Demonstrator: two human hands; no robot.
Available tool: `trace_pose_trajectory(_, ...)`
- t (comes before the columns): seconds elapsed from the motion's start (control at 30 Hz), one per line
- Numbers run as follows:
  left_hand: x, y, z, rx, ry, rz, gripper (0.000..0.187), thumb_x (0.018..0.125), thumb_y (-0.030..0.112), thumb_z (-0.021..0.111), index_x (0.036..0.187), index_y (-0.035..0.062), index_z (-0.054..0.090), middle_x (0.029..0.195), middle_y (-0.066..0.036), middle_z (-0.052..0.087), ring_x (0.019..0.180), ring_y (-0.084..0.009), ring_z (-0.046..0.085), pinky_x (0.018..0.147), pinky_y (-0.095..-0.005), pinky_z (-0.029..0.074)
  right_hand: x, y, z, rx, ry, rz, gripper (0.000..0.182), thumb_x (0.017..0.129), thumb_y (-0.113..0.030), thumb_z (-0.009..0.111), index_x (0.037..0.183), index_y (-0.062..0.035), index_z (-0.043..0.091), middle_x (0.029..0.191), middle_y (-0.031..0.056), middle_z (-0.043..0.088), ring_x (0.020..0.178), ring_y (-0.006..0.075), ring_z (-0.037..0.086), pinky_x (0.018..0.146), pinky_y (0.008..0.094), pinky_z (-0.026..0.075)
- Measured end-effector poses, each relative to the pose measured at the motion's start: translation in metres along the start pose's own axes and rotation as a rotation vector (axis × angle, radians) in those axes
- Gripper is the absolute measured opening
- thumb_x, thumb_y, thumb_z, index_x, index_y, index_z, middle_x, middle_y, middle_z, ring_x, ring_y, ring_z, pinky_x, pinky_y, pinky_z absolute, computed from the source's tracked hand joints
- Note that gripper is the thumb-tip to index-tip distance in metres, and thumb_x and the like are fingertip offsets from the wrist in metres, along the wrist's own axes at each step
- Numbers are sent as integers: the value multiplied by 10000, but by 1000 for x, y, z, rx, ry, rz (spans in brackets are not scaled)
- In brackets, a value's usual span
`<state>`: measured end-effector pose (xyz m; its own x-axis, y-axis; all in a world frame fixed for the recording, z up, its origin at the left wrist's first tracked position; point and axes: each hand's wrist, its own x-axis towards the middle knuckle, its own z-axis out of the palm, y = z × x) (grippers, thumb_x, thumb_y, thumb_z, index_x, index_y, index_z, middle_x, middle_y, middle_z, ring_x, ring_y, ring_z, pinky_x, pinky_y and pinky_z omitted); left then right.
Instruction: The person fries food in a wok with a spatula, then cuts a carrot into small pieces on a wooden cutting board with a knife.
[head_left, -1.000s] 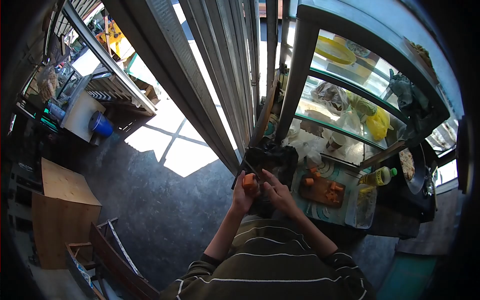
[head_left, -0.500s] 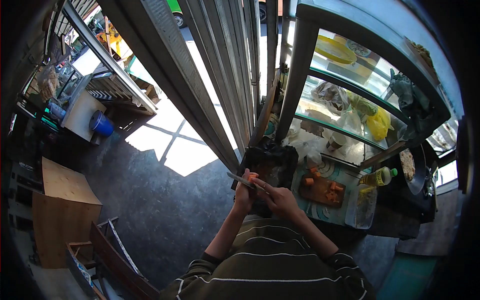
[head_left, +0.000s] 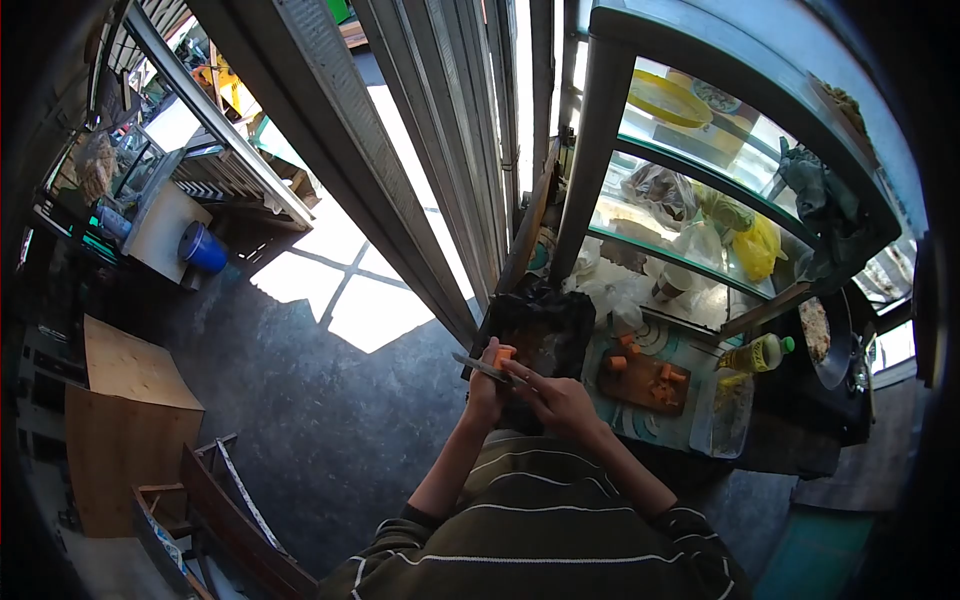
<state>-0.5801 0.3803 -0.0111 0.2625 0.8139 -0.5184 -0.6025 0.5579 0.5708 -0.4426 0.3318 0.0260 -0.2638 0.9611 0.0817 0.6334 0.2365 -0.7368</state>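
Note:
My left hand (head_left: 485,392) is closed around a piece of carrot (head_left: 504,354), whose orange top shows above the fingers. In my right hand (head_left: 560,402) is a knife (head_left: 480,367), its blade pointing left across the carrot and the left fingers. Below both hands sits a container lined with a black plastic bag (head_left: 546,322); what lies inside is dark and hard to make out. To the right, a brown cutting board (head_left: 640,385) carries several orange carrot chunks (head_left: 668,374).
Right of the board stand a clear plastic tub (head_left: 724,412) and an oil bottle (head_left: 758,354) with a green cap. Behind them rises a glass display case (head_left: 590,150) with bags inside. A frying pan (head_left: 826,340) is at far right. Metal shutters (head_left: 430,150) stand ahead.
The knife blade has tipped slightly lower at its point, and more of the carrot shows above my left fingers. Both hands stay in nearly the same place.

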Motion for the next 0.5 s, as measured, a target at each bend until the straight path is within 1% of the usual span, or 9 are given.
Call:
trace_pose_trajectory(0.07,0,0,0,91,43,-1,307,854,373,473,855,69,520,644,-19,517,565,-121,526,520,-240,440,0,-3,-4,-20,-44,9,413,853,-280,439,1261,-280,376,656,157,567,591,318,571,527,392,442)
trace_pose_trajectory(0.1,-1,0,1,91,43,-1,307,854,373,473,855,69,520,644,-19,517,565,-121,526,520,-240,440,0,-3,-4,-20,-44,9,413,853,-280,439,1261,-280,376,656,157,567,591,318,571,527,392,442)
trace_pose_trajectory(0.17,-3,0,4,175,63,55,358,844,441,458,877,90,519,644,0,500,506,-83,489,429,-210,396,0,-1,-4,40,-31,1,411,851,-284,442,1257,-271,383,667,159,571,600,317,575,533,390,443)
trace_pose_trajectory(0.3,-3,1,5,165,58,52,358,847,445,451,885,95,516,639,1,498,500,-83,485,427,-205,391,1,-6,-10,0,-69,21,414,850,-286,440,1260,-273,379,671,160,572,605,318,576,537,390,445)
trace_pose_trajectory(0.5,-3,1,4,158,50,41,369,845,457,447,897,99,520,668,-3,504,556,-92,503,463,-221,406,1,0,-6,-15,-102,47,430,851,-288,435,1273,-281,355,666,161,570,604,322,574,531,393,443)
